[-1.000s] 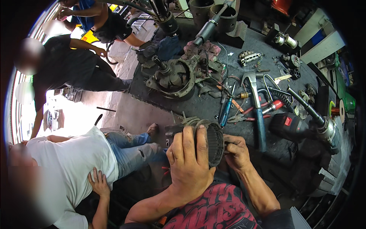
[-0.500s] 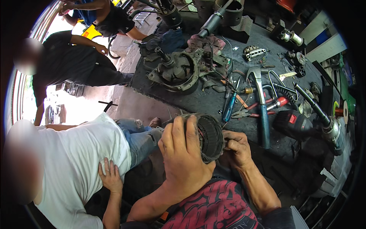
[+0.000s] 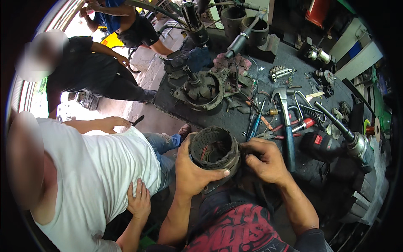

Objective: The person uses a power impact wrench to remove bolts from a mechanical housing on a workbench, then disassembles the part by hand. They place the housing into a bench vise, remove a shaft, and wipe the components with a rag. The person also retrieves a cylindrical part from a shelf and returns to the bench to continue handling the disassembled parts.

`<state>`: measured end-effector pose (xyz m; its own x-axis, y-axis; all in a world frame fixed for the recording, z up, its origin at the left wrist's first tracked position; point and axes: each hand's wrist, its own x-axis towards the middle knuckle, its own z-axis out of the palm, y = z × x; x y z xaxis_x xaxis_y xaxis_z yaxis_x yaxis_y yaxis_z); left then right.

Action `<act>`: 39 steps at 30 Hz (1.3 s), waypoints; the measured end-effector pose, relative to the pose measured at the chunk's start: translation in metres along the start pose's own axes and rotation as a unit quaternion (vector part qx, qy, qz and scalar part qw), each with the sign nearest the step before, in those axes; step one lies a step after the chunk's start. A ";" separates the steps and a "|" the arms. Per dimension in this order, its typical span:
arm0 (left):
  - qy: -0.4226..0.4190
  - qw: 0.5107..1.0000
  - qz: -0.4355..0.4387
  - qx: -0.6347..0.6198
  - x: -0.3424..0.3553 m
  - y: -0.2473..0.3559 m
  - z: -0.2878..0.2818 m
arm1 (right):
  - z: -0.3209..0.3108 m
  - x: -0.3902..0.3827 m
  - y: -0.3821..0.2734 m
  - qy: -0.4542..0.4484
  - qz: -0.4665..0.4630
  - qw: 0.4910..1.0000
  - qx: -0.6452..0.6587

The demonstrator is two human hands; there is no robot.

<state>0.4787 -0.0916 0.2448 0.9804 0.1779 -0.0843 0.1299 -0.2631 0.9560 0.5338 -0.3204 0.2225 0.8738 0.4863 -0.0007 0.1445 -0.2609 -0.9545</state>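
dark ring-shaped metal stator [image 3: 214, 152], centre: dull, grimy, rough ribbed rim | black worktop [image 3: 235, 122], upper centre: matt, greasy | steel hammer with blue handle [image 3: 287, 126], right: worn matt head | black plastic power drill [image 3: 325, 145], right: smooth, slight sheen | white cloth shirt [image 3: 105, 168], left: soft, matt

A small red rectangular label [image 3: 318, 139] sits on the black power tool's body at the bench's right side. No packages, signs or screens are visible.
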 end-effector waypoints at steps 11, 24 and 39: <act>-0.007 0.966 0.034 -0.255 -0.007 -0.039 -0.002 | -0.015 0.018 -0.025 -0.099 -0.024 0.972 -0.212; -0.247 0.704 0.363 0.559 -0.051 0.040 -0.076 | -0.014 -0.098 0.061 0.074 0.153 0.985 -0.002; -0.264 0.740 0.312 0.534 0.021 0.054 -0.075 | -0.009 -0.159 0.080 0.143 0.231 0.961 -0.042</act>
<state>0.4953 -0.0312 0.3159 0.7835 -0.6151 -0.0875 -0.6059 -0.7877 0.1118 0.4110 -0.4262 0.1487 0.9436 0.0562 -0.3262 -0.2640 -0.4670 -0.8439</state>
